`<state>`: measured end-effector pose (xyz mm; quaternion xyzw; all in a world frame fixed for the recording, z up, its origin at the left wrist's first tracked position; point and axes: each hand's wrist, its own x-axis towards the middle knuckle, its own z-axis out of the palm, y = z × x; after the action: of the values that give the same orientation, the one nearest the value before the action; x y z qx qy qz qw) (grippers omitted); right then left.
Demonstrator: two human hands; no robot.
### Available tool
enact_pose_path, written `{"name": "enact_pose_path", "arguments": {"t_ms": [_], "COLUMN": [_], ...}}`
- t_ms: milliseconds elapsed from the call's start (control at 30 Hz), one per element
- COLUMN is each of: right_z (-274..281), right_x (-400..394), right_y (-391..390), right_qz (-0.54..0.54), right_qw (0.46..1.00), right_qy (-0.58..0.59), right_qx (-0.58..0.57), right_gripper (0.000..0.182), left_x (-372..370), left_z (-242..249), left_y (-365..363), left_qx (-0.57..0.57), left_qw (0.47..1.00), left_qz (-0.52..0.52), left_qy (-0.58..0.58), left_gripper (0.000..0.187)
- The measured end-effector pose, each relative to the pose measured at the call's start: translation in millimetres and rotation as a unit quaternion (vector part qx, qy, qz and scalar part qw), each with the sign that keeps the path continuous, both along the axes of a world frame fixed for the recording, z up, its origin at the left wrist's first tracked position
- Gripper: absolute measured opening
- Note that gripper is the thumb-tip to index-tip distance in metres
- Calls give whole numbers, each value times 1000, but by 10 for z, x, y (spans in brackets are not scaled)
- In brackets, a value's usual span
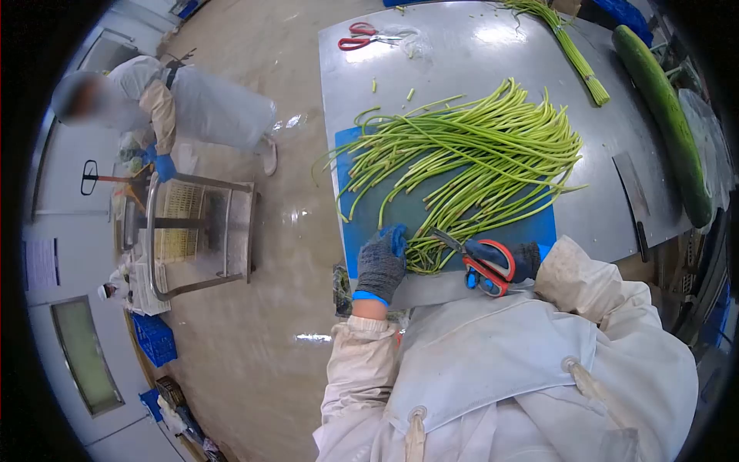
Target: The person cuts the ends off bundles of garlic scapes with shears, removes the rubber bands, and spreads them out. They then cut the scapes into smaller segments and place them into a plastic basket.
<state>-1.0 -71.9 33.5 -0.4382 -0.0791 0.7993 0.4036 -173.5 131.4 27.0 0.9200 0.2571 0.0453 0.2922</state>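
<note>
A large spread of green garlic scapes [477, 154] lies across a blue cutting board [352, 165], with more curled stems bunched at its near edge. My left hand [382, 260], in a grey and blue glove, is closed beside that near bunch; what its curled fingers hold is hidden. My right hand [525, 260], gloved too, grips a pair of scissors [499, 269] with red and black handles. Their blades point up and left, over the near stems and towards my left hand.
The metal table [454, 58] also bears red-handled scissors [360, 37], a tied scape bundle [573, 58], a knife [635, 200] and a long green gourd [666, 127]. On the left, a co-worker [208, 100] holds a metal cart [239, 231]. A blue crate [154, 339] sits by the wall.
</note>
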Motion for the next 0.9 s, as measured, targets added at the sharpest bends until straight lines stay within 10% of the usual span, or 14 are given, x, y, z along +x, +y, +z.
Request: {"name": "enact_pose_path", "arguments": {"t_ms": [733,900], "right_z": [-10,-248], "right_x": [-263,-187], "right_y": [348,70], "right_qz": [43,75], "right_qw": [988,914], "right_qy": [-146,-353], "right_qx": [-17,185], "right_gripper": [56,49], "left_x": [5,-106], "left_z": [-70,-129], "left_y": [-208,-59], "left_qx": [52,16], "left_qw": [995,995], "left_qz": [87,93], "left_qy": [10,-42], "left_gripper": [19,19]}}
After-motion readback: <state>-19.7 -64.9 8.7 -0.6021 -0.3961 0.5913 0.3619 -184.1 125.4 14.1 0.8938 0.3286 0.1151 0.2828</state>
